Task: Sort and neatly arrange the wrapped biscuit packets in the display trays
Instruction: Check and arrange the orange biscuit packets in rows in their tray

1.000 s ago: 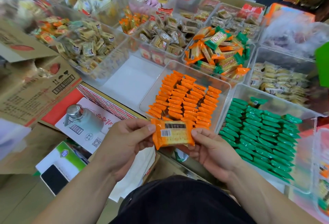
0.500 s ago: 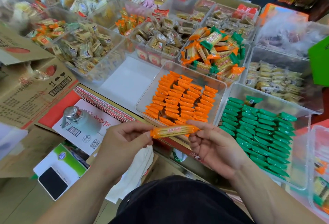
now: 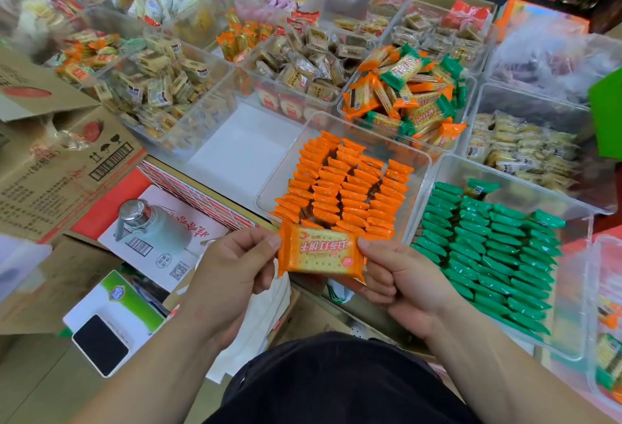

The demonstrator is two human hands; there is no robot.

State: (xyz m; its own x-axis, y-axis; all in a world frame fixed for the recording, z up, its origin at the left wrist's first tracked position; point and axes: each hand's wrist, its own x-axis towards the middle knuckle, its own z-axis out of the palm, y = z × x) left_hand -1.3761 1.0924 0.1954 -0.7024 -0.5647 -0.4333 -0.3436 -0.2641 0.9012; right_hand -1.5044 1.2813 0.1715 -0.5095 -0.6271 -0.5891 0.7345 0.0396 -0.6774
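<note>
Nearest, the person's dark clothing [image 3: 336,383] fills the bottom edge of the view. Just above it the left hand [image 3: 232,268] and right hand [image 3: 400,279] share one orange packet [image 3: 319,255], held flat with its printed face up. Each hand pinches a short end between thumb and curled fingers. The packet hangs in the air just short of the near rim of the clear tray [image 3: 424,181], touching nothing else. Inside that tray stand the orange rows [image 3: 340,188] - four columns of packets on edge, leaning closely one on another. Beside it to the right, the second clear tray [image 3: 521,194] holds the green rows [image 3: 488,248], packed the same way, with one green packet lying loose at the far end. To the left on printed cartons are a pale flask [image 3: 151,225] with a metal cap and, nearer, a black phone [image 3: 101,344] on a green-and-white box. Farther back, the mixed bin [image 3: 404,93] holds orange and green packets jumbled together. Beyond that are more clear bins of wrapped snacks - too blurred to tell apart.
</note>
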